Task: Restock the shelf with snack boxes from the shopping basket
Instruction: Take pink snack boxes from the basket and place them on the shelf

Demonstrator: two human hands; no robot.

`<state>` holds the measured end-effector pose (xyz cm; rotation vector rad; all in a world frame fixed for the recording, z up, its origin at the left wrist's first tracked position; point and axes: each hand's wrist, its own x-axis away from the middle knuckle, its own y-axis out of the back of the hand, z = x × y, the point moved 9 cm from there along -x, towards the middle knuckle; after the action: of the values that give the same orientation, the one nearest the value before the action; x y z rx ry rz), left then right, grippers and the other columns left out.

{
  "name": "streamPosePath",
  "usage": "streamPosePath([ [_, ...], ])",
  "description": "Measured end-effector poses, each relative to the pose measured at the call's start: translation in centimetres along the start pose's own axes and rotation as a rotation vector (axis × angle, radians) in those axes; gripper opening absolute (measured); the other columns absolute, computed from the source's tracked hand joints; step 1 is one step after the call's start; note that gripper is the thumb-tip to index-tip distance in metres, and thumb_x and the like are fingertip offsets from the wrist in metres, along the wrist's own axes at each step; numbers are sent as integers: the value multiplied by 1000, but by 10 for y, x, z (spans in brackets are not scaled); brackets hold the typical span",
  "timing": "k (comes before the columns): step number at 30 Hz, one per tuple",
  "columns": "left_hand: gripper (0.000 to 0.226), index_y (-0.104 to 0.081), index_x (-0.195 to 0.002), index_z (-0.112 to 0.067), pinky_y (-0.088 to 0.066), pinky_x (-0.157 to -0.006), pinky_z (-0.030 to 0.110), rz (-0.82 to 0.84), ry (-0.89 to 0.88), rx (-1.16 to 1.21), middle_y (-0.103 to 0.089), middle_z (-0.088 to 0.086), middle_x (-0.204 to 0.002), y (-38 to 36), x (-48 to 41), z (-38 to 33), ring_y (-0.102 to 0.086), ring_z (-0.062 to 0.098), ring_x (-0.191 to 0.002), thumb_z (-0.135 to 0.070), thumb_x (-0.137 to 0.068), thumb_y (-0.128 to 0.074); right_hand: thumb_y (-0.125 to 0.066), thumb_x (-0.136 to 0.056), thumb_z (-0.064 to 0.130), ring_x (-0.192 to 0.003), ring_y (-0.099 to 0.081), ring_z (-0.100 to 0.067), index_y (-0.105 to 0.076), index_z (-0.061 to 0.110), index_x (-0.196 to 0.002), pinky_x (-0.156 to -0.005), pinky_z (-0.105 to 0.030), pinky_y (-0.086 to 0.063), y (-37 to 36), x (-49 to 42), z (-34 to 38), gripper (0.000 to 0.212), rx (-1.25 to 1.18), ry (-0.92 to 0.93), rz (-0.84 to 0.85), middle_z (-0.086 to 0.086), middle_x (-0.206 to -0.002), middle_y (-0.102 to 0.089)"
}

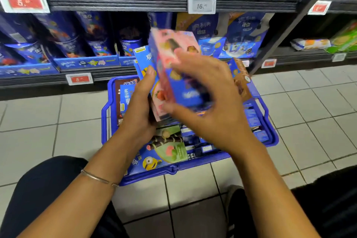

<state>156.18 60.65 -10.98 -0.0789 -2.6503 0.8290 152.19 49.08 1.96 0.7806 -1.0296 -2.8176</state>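
- Many cardboard snack boxes (pixel 170 147) fill the blue plastic basket (pixel 105 120); I judge restocking barely begun.
- Left hand (pixel 141 102) grips pink-and-blue box (pixel 168 60), twelve o'clock; right hand (pixel 210 102) fingers: cannot tell.

This is a shop, specifically a supermarket snack aisle. Dark metal shelving (pixel 116 3) runs along the far side in tiers, and each tier is filled with rows of matching blue printed cardboard snack boxes (pixel 63 35) facing outward. White-framed price tags (pixel 201 5) showing numbers, some on red panels, are clipped along the front edges of the shelves. On the pale grey tiled floor (pixel 309 112), just before the bottom shelf's front edge, stands a blue plastic shopping basket (pixel 105 121) packed with more snack boxes.
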Motion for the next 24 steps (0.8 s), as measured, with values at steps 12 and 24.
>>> streamPosePath([
  [12, 70, -47, -154, -19, -46, -113, 59, -81, -81, -52, -63, 11, -146, 11, -5, -2, -62, 34, -132, -54, -95, -63, -80, -70, 58, -125, -56, -15, -45, 28, -139, -101, -40, -51, -8, 17, -59, 83, -286, -452, -155, 6, -133, -56],
  [24, 57, -59, -144, -16, -61, -93, 52, -103, -55, -178, -74, 13, -129, 7, -33, -8, -71, 39, -117, -50, -98, -60, -68, -75, 10, -101, -71, -29, -64, 9, -129, -89, -45, -55, 25, -2, -130, 54, -784, -574, -140, -17, -118, -72],
])
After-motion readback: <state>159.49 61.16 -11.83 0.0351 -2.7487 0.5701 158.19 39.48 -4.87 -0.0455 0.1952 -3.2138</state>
